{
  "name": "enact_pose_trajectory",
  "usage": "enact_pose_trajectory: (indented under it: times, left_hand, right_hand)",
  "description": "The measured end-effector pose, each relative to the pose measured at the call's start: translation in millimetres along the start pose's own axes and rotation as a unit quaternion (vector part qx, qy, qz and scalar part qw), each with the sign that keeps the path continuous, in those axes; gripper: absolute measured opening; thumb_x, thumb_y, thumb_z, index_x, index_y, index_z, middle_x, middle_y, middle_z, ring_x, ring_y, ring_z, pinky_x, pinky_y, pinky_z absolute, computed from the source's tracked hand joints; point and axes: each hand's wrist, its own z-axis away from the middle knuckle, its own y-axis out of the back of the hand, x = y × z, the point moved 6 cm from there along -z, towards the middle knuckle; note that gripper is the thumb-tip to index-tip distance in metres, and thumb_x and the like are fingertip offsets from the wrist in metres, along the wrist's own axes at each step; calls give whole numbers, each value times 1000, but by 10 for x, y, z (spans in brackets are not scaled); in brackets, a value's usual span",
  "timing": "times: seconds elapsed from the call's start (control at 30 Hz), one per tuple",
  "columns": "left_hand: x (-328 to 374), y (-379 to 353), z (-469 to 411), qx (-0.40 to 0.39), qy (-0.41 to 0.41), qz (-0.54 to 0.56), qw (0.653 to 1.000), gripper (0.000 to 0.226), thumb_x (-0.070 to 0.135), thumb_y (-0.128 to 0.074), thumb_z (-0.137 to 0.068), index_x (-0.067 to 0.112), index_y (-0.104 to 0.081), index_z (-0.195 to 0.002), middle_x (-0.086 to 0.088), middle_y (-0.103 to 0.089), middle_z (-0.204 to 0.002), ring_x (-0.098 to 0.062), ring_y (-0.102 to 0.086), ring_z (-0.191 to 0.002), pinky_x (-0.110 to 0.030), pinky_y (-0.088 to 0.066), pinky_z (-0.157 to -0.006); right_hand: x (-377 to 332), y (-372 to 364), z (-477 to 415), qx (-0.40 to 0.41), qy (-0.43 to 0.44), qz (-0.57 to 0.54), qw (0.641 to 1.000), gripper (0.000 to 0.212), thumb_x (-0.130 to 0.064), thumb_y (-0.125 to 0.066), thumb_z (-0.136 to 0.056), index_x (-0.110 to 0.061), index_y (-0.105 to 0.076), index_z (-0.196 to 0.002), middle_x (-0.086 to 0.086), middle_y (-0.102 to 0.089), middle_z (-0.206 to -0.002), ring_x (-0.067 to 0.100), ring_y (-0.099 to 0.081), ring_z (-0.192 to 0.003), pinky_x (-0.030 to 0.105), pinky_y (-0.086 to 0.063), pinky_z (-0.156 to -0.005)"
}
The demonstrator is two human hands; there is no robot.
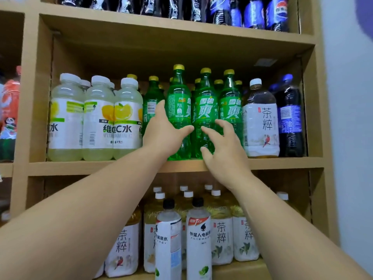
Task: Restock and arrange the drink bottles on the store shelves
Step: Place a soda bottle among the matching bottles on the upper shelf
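The middle shelf point(80, 167) held green bottles point(230, 106) between lemon drinks point(96, 122) and tea point(261, 126). The left hand point(165, 130) gripped the front-left bottle point(178, 104), thumb across it. The right hand point(222, 156) hovered half-open at its neighbour point(205, 106), holding nothing. Arranging seemed in hand; next, probably turning labels forward. Labels read 雪碧, 维C水, 茶粹.

The green bottles point(178, 106) were glossy, clear-tinted plastic with shiny film labels. The shelf point(80, 167) looked like smooth, matt tan board. At its left end, the lemon drink bottles point(96, 118) were cloudy, smooth plastic.
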Motion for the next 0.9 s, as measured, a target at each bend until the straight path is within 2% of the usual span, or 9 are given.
enact_pose_trajectory:
  times: [0.13,0.2,0.3,0.4,0.57,0.63,0.73,0.83,0.9]
  left_hand:
    - [4,-39,-7,-24,7,-4,1000,103,59,-79,-80,30,-21,-159,-1,-54,-148,-27,-59,-126,-44,-53,-99]
    - [-18,-37,6,-31,8,13,999,95,51,-74,-83,34,-19,-159,3,-64,-130,-19,-68,-102,-36,-58,-79]
    - [-29,-6,22,-40,-6,18,999,89,37,-71,-85,40,-19,-157,18,-55,-94,-5,-63,-68,-18,-42,-48]
    - [-33,-16,19,-42,-24,0,999,92,39,-79,-86,40,-21,-158,18,-52,-92,1,-54,-71,-17,-35,-53]
    - [-3,-106,-4,-49,-24,-29,998,97,41,-82,-85,38,-19,-160,-9,-57,-140,-9,-53,-82,-22,-38,-66]
    - [3,-105,-10,-50,-21,-38,998,98,42,-82,-85,37,-18,-160,-13,-56,-144,-16,-54,-92,-29,-42,-78]
    - [-10,-104,-16,-52,-22,-42,998,98,42,-81,-86,37,-18,-160,-12,-56,-143,-18,-52,-97,-32,-41,-81]
    - [17,-111,23,-49,-28,-57,997,96,42,-79,-89,33,-17,-162,-13,-59,-139,-13,-53,-85,-30,-39,-79]
    - [68,-91,88,-43,-44,-77,995,94,41,-75,-92,29,-16,-164,-13,-60,-137,-21,-58,-98,-32,-42,-83]
  right_hand:
    - [4,6,-3,-11,-4,7,1000,56,-32,-59,-102,-37,-43,-154,-3,-18,-165,23,-33,-146,40,-44,-104]
    - [1,4,-2,-15,-3,11,1000,56,-32,-59,-102,-38,-42,-155,0,-20,-164,25,-34,-145,40,-44,-104]
    - [-1,-9,2,-19,2,12,1000,56,-31,-58,-102,-38,-42,-155,3,-20,-164,27,-35,-144,40,-44,-103]
    - [4,-30,5,-10,-8,13,1000,56,-30,-56,-103,-36,-41,-156,5,-21,-163,27,-31,-146,41,-42,-106]
    - [-43,-91,49,6,-2,57,998,54,-25,-47,-106,-29,-37,-159,14,-26,-157,35,-29,-138,46,-45,-100]
    - [-40,-100,48,7,3,67,998,54,-25,-46,-107,-28,-35,-159,14,-26,-156,35,-30,-135,45,-46,-96]
    - [-25,-106,35,0,3,71,997,54,-28,-44,-107,-28,-33,-160,14,-24,-155,35,-29,-135,45,-46,-95]
    - [-20,-99,32,-20,-4,72,997,55,-30,-44,-108,-29,-30,-161,14,-21,-158,37,-27,-139,47,-43,-102]
    - [-20,-87,55,-43,-18,62,997,55,-33,-43,-108,-30,-29,-162,15,-19,-161,37,-26,-144,49,-39,-110]
